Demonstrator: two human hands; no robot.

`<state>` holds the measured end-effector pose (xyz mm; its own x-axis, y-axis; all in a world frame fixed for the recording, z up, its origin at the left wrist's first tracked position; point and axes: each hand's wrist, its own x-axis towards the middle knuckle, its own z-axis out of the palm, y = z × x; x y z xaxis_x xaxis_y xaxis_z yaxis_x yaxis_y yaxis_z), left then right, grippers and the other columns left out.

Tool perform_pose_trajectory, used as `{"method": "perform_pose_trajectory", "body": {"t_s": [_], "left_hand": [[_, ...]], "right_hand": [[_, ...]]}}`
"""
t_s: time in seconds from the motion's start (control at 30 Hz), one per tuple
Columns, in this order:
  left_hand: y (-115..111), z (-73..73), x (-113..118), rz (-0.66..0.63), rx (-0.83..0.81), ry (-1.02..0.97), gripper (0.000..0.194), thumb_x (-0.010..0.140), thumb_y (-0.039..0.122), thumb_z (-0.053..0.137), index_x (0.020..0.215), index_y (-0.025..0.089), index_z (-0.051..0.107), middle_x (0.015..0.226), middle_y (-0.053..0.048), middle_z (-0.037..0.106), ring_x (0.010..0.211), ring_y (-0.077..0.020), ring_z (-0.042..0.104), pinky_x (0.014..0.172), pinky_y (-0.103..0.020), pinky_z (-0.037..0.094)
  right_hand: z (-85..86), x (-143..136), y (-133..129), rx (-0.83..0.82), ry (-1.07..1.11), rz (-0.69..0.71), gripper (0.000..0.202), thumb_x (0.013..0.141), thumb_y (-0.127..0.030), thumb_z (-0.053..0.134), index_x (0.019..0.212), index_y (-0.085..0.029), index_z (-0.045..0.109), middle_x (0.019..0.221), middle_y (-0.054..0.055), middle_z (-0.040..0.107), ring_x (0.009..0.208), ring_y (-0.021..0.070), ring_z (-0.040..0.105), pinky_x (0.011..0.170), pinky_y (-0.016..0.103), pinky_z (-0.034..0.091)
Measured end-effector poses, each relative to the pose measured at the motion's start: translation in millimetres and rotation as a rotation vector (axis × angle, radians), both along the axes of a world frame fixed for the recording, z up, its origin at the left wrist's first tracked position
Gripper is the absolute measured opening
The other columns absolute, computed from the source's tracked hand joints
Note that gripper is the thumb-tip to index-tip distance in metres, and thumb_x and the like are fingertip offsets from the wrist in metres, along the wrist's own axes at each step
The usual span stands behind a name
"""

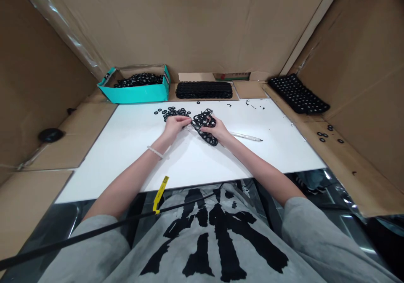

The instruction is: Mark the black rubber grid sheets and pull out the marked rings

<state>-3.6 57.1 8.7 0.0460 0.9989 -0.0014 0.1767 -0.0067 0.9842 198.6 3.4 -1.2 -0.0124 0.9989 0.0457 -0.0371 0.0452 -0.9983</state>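
Note:
A bunched black sheet full of round holes (206,136), apparently rubber, is gripped in my right hand (218,128), with the thumb across its front. My left hand (177,125) has its thumb and forefinger pinched together at the left edge of this sheet; what exactly lies between the fingertips is too small to make out. Just behind my left hand, small black rings (172,110) lie in a loose pile on the white board (126,156). To the right of my right wrist rests a white pen (246,136), its dark tip pointing right.
At the back left stands a turquoise box (137,94) holding more black holed pieces. Stacked black sheets (204,90) sit behind the board. On the right cardboard ledge lie another holed sheet (298,94) and several loose rings (322,134). Cardboard walls (202,26) enclose the space.

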Motion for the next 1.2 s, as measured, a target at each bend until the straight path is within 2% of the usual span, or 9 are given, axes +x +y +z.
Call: {"method": "perform_pose_trajectory", "body": {"t_s": [0.17, 0.27, 0.37, 0.6, 0.73, 0.9, 1.03, 1.1, 1.2], "left_hand": [[4.8, 18.0, -20.5, 0.141, 0.404, 0.432, 0.025, 0.081, 0.036, 0.070, 0.098, 0.020, 0.079, 0.113, -0.012, 0.073, 0.107, -0.0313, 0.058, 0.099, -0.050, 0.041], [-15.7, 28.7, -10.4, -0.013, 0.590, 0.655, 0.025, 0.081, 0.038, 0.072, 0.101, 0.026, 0.079, 0.118, -0.009, 0.071, 0.113, -0.0326, 0.052, 0.102, -0.052, 0.036], [-32.5, 31.6, 4.1, -0.277, 0.548, 0.702, 0.024, 0.076, 0.040, 0.076, 0.092, 0.023, 0.079, 0.095, -0.007, 0.076, 0.098, -0.0289, 0.058, 0.093, -0.045, 0.042], [-25.0, 27.9, 1.3, -0.400, 0.375, 0.617, 0.025, 0.078, 0.033, 0.067, 0.095, 0.020, 0.079, 0.100, -0.007, 0.077, 0.090, -0.0246, 0.067, 0.083, -0.035, 0.048], [-30.9, 32.8, 1.7, -0.299, 0.471, 0.619, 0.030, 0.075, 0.038, 0.071, 0.094, 0.017, 0.078, 0.098, -0.010, 0.076, 0.091, -0.0251, 0.066, 0.086, -0.035, 0.048], [-32.3, 28.0, 5.2, -0.356, 0.212, 0.425, 0.035, 0.064, 0.046, 0.079, 0.083, 0.017, 0.079, 0.083, -0.006, 0.076, 0.075, -0.0212, 0.063, 0.072, -0.032, 0.047], [-11.1, 14.7, -6.2, -0.213, 0.010, 0.188, 0.040, 0.061, 0.050, 0.078, 0.080, 0.015, 0.077, 0.078, -0.008, 0.074, 0.067, -0.0196, 0.060, 0.062, -0.031, 0.045], [0.0, 13.7, -15.0, -0.077, 0.057, 0.220, 0.037, 0.068, 0.048, 0.074, 0.084, 0.015, 0.077, 0.084, -0.010, 0.075, 0.074, -0.0225, 0.062, 0.066, -0.033, 0.046], [2.4, 21.0, -21.6, 0.064, 0.363, 0.465, 0.035, 0.075, 0.042, 0.071, 0.099, 0.018, 0.076, 0.111, -0.013, 0.072, 0.102, -0.0304, 0.059, 0.088, -0.042, 0.045]], "right_hand": [[0.7, 0.8, -3.9, -0.063, 0.034, -0.037, 0.056, 0.051, -0.031, 0.086, 0.100, -0.020, 0.060, 0.093, 0.002, 0.067, 0.080, 0.0173, 0.060, 0.072, 0.032, 0.052], [2.2, -2.4, -5.3, -0.057, 0.044, -0.048, 0.054, 0.052, -0.032, 0.085, 0.099, -0.020, 0.060, 0.090, 0.001, 0.067, 0.080, 0.0174, 0.061, 0.075, 0.033, 0.053], [3.0, -5.0, -6.2, -0.029, 0.084, -0.020, 0.052, 0.055, -0.034, 0.085, 0.097, -0.021, 0.059, 0.090, 0.000, 0.067, 0.084, 0.0181, 0.062, 0.081, 0.034, 0.053], [4.2, -4.9, -9.4, -0.030, 0.069, 0.045, 0.054, 0.049, -0.031, 0.089, 0.089, -0.021, 0.054, 0.085, -0.001, 0.065, 0.084, 0.0194, 0.064, 0.083, 0.036, 0.054], [5.6, -5.1, -10.6, -0.053, 0.104, -0.005, 0.054, 0.051, -0.034, 0.088, 0.091, -0.021, 0.055, 0.085, -0.001, 0.065, 0.081, 0.0180, 0.062, 0.078, 0.035, 0.054], [6.6, -5.0, -11.0, -0.020, 0.159, 0.057, 0.054, 0.055, -0.036, 0.087, 0.094, -0.023, 0.052, 0.086, -0.001, 0.065, 0.080, 0.0177, 0.063, 0.072, 0.032, 0.054], [2.7, -4.6, -9.7, -0.018, 0.122, 0.035, 0.059, 0.053, -0.036, 0.088, 0.097, -0.024, 0.051, 0.084, -0.002, 0.062, 0.081, 0.0181, 0.063, 0.067, 0.030, 0.053], [0.0, -4.3, -8.7, -0.029, 0.118, -0.008, 0.060, 0.052, -0.035, 0.087, 0.097, -0.023, 0.051, 0.083, -0.003, 0.061, 0.082, 0.0181, 0.063, 0.064, 0.028, 0.052], [-2.5, -4.4, -7.4, -0.033, 0.096, -0.063, 0.055, 0.052, -0.035, 0.086, 0.094, -0.022, 0.052, 0.083, -0.003, 0.060, 0.078, 0.0159, 0.060, 0.062, 0.027, 0.050]]}}
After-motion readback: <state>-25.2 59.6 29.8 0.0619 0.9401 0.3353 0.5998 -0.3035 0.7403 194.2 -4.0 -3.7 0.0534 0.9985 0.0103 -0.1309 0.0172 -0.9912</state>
